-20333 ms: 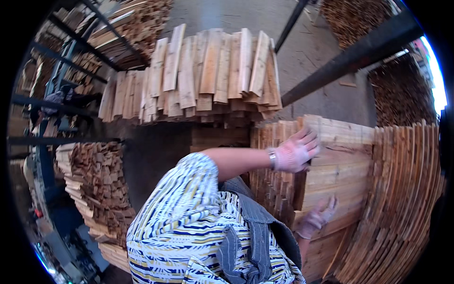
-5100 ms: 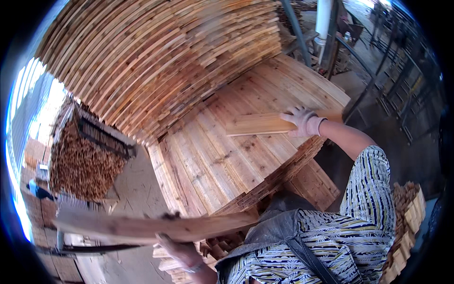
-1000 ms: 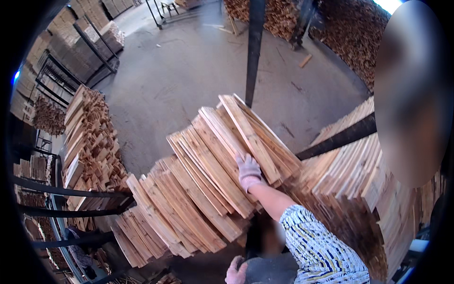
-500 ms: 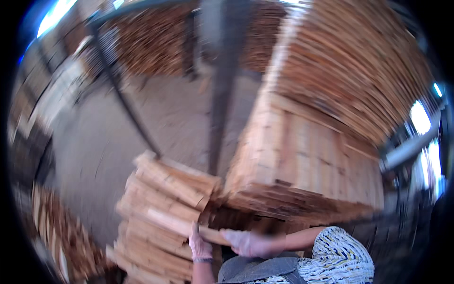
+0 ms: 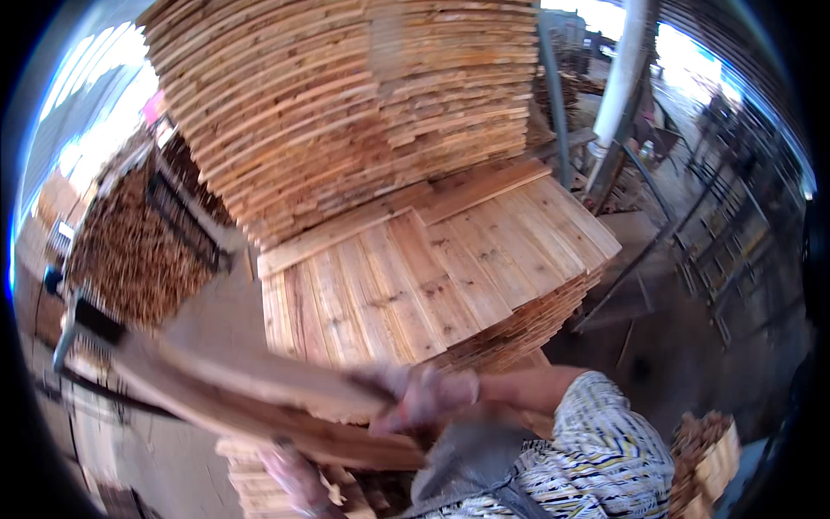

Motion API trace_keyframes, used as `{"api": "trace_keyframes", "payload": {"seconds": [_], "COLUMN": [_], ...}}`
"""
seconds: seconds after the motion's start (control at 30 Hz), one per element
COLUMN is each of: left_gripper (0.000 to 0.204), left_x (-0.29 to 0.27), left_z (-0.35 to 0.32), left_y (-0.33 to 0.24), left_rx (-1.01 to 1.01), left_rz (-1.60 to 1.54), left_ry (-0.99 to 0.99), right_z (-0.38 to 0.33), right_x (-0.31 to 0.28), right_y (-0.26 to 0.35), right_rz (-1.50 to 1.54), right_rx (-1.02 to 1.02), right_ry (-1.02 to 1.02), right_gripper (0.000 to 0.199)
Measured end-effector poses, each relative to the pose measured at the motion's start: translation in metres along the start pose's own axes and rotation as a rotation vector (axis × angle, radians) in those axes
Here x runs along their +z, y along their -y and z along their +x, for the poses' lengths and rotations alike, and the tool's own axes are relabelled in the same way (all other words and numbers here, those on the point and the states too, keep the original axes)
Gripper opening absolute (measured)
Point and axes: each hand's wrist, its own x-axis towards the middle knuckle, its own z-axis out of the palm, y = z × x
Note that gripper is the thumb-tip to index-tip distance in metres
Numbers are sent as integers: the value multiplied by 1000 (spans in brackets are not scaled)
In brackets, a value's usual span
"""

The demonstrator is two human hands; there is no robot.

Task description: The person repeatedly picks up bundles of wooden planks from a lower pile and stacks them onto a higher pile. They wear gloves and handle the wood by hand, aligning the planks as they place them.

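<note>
1. Vs. prev.: upper board & lower board now up off pile.
2. R hand pinching upper board's end; rest extends L of it.
3. L hand under lower board; can't tell grip.

Space above low pile ends at tall stack.

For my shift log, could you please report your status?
Right hand at near ends of two boards. Left hand at lower edge. Boards partly hide plank stack.
</note>
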Motion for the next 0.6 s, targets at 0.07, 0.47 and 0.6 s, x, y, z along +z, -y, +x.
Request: {"api": "trace_keyframes", "payload": {"seconds": [0.07, 0.47, 0.6], "left_gripper": [100, 118, 108], "left_x": [26, 178, 198], "left_z": [27, 32, 39], "left_y": [-22, -57, 59], "left_rx": [144, 419, 356], "left_rz": [-48, 1262, 1177], "left_ry": [-28, 785, 711], "right_z": [-38, -276, -278], "right_x": [-74, -314, -319], "right_y": [10, -13, -38], "right_rz": [-16, -1445, -1438], "right_rx": [81, 515, 730], "right_ry": [-125, -202, -15], "right_gripper": [99, 92, 92]}}
